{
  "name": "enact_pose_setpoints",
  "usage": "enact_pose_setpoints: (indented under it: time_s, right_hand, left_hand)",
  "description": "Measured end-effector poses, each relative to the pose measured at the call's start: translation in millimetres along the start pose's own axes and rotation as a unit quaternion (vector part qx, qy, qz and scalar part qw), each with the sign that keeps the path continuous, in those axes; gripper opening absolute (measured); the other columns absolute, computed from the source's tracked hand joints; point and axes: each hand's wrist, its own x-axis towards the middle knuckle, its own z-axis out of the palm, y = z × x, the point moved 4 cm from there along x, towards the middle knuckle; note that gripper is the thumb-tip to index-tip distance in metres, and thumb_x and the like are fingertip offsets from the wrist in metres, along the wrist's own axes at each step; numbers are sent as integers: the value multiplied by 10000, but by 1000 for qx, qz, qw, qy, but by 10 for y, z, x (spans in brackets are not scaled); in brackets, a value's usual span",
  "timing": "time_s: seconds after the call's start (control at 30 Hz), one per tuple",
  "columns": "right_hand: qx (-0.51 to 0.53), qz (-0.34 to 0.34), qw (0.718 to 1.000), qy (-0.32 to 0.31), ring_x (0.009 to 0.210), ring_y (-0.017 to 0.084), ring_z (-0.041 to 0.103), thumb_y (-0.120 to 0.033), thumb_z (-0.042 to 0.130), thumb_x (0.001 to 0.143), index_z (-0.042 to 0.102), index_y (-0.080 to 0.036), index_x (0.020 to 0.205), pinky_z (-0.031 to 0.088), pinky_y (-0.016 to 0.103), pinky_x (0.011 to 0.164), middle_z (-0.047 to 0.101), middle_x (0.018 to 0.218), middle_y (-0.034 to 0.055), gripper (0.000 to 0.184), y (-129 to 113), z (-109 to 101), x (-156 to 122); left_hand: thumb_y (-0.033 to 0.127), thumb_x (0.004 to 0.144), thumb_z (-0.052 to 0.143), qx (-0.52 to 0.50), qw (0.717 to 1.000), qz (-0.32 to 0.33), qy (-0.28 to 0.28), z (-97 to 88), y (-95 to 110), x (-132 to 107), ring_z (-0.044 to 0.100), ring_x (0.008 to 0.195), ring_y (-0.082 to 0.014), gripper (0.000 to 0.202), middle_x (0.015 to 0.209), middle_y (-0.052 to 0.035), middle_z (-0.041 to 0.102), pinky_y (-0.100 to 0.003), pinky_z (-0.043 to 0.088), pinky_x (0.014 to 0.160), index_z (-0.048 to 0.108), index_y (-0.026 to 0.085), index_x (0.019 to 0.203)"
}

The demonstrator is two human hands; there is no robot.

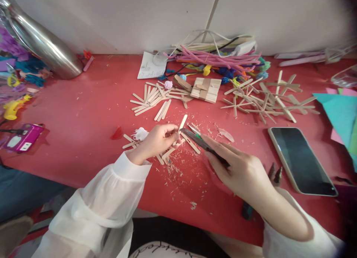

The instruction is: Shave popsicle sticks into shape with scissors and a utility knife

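Observation:
Between the fingers of my left hand [164, 139] a wooden craft stick [182, 122] is pinched, its upper end pointing up and slightly right. My right hand [237, 165] is closed around a long, dark, narrow-bladed tool [199, 142]; its exact kind is hard to make out. The tool's tip meets the stick beside my left fingers. Just behind it shows a pointed silver blade [194, 129] with a bit of green, partly covered. Under my hands lie craft sticks, one with a slot [192, 143], and scattered wood shavings [174, 170].
Behind are loose craft sticks [152, 98], a banded stick bundle [206, 89] and pink pipe cleaners [217, 59]. Crossed sticks [275, 98] spread at right, near a phone [302, 159] and pliers-like tips [275, 174]. At left stand a steel jug [47, 42] and a purple box [25, 138].

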Motion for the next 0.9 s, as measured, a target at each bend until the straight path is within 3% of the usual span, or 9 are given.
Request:
enact_pose_setpoints:
  time_s: [0.17, 0.33, 0.53, 0.73, 0.9]
  right_hand:
    - [166, 128, 972, -105, 447, 116, 536, -405, 472, 826, 613, -187, 1169, 354, 223, 333, 709, 783, 27, 430, 161, 47, 33]
    - [210, 157, 960, -98, 471, 116, 525, -402, 520, 787, 632, -215, 1146, 328, 216, 334, 685, 730, 18, 420, 166, 22, 75]
    - [355, 237, 890, -156, 327, 74, 353, -421, 535, 780, 585, -133, 1196, 297, 208, 314, 411, 385, -82, 508, 241, 23, 57]
    - [280, 203, 932, -112, 370, 83, 356, -428, 546, 786, 620, -190, 1157, 337, 217, 344, 390, 407, -79, 447, 254, 24, 31]
    - [236, 181, 949, -104, 370, 86, 371, -417, 528, 804, 619, -209, 1159, 305, 209, 311, 435, 440, -63, 422, 214, 34, 19]
  left_hand:
    - [263, 849, 492, 24, 1000, -7, 15, -29, -39, 15, 546, 590, -79, 156, 733, -19, 617, -207, 440, 573, 575, 152, 778]
    - [283, 841, 515, -61, 997, -52, -3, -13, -43, 21, 529, 528, -64, 137, 734, -19, 624, -201, 449, 517, 520, 157, 788]
    - [258, 850, 500, 41, 997, 3, 58, -86, -12, -2, 578, 613, -86, 112, 752, -23, 624, -209, 471, 579, 509, 168, 784]
    - [306, 847, 528, -70, 997, -32, 21, -32, -21, 2, 576, 603, -81, 162, 769, -33, 633, -194, 466, 537, 494, 163, 777]
    - [300, 843, 545, -83, 996, -35, 22, 0, 19, 0, 575, 597, -80, 166, 759, -32, 640, -195, 462, 533, 498, 158, 769]
